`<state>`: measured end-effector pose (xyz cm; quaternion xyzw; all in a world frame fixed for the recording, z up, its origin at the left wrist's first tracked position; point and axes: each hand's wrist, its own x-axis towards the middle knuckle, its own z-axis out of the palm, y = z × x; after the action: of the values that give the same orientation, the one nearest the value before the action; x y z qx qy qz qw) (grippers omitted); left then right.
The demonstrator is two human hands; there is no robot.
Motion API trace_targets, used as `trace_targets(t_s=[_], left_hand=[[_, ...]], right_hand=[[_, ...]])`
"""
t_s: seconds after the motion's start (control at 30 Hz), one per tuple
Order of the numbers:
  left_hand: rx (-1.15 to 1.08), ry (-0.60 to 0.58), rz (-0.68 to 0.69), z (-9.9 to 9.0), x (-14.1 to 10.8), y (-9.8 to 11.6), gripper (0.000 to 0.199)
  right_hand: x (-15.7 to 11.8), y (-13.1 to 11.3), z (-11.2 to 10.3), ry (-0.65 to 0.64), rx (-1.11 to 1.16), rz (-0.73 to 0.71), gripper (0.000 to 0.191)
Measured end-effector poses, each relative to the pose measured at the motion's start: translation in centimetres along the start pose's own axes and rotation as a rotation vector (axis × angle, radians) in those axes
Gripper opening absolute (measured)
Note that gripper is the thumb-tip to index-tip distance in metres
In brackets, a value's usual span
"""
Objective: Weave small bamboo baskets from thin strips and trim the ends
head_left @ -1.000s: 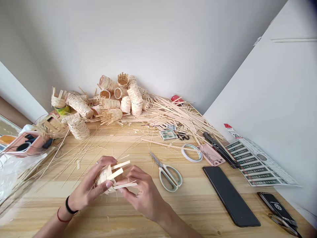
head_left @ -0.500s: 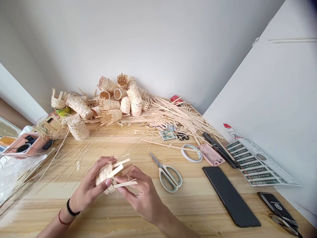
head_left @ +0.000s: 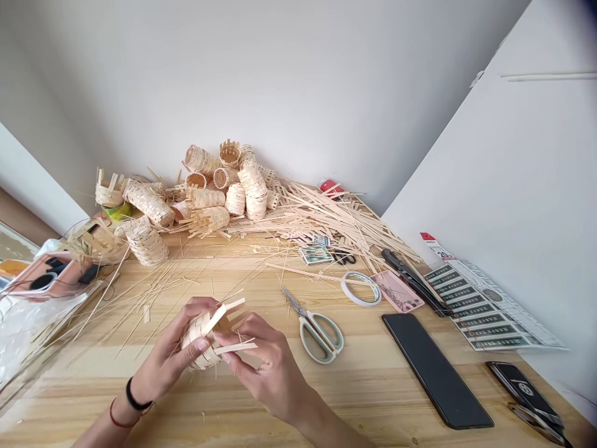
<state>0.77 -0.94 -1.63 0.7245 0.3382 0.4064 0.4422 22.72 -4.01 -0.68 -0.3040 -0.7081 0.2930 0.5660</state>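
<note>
The left hand (head_left: 170, 351) curls around a small woven basket (head_left: 200, 342), and the right hand (head_left: 265, 367) pinches a flat strip (head_left: 236, 348) poking out of its side. The basket is held up between the hands, over the wooden table (head_left: 209, 417). It looks like weaving is going on, and the loose strips seem to need tucking in. Just to the right lie scissors (head_left: 319, 333), then a roll of tape (head_left: 360, 289). Farther back sits a big pile of baskets (head_left: 224, 186).
</note>
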Motion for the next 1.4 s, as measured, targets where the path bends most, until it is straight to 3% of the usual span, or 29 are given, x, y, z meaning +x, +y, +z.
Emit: trace_targets(t_s=[0.43,0.67,0.8,1.0,1.17,1.3,1.4], left_hand=[[-0.011,0.061,-0.030,-0.1,0.0,-0.3,0.028],[-0.053,0.018,-0.035,-0.1,0.1,-0.4,0.028],[-0.070,0.052,-0.099,-0.2,0.0,-0.5,0.039],[-0.102,0.072,-0.201,-0.7,-0.2,-1.0,0.041],[-0.372,0.156,-0.303,-0.5,0.1,-1.1,0.042],[-0.648,0.245,-0.384,-0.2,0.4,-0.9,0.045],[-0.763,0.266,-0.414,-0.4,0.3,-1.0,0.047]], right_hand=[[0.0,-0.3,-0.2,-0.052,0.011,0.062,0.034],[0.3,-0.6,-0.6,-0.080,0.093,0.161,0.029],[0.3,-0.8,-0.5,-0.073,0.086,0.210,0.020],[0.1,-0.7,-0.1,-0.018,0.064,0.139,0.014],[-0.1,-1.1,-0.9,0.051,0.015,0.076,0.027],[-0.7,-0.6,-1.8,0.281,-0.054,0.177,0.047],[-0.6,0.0,-2.1,0.210,0.045,0.341,0.046]])
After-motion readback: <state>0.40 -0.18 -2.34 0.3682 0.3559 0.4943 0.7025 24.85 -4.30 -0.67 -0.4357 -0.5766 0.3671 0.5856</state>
